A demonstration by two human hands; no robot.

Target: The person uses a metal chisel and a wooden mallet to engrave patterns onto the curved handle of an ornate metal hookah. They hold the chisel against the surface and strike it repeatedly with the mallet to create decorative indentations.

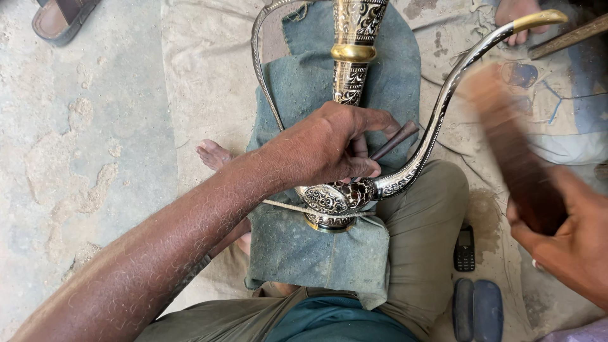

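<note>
- The engraved metal ewer lies on a green cloth across the person's lap, long axis pointing away from them.
- The left hand presses on it, pinching a chisel (tip hidden).
- The right hand, well off right, grips a blurred wooden mallet.

Ewer: silver-toned metal with dense black scrollwork engraving, gold-coloured bands on the neck and at the spout tip. Lap cloth: faded grey-blue, frayed. Trousers olive-khaki; mallet dark reddish-brown; phone black; floor pale grey, sandy patches.
</note>
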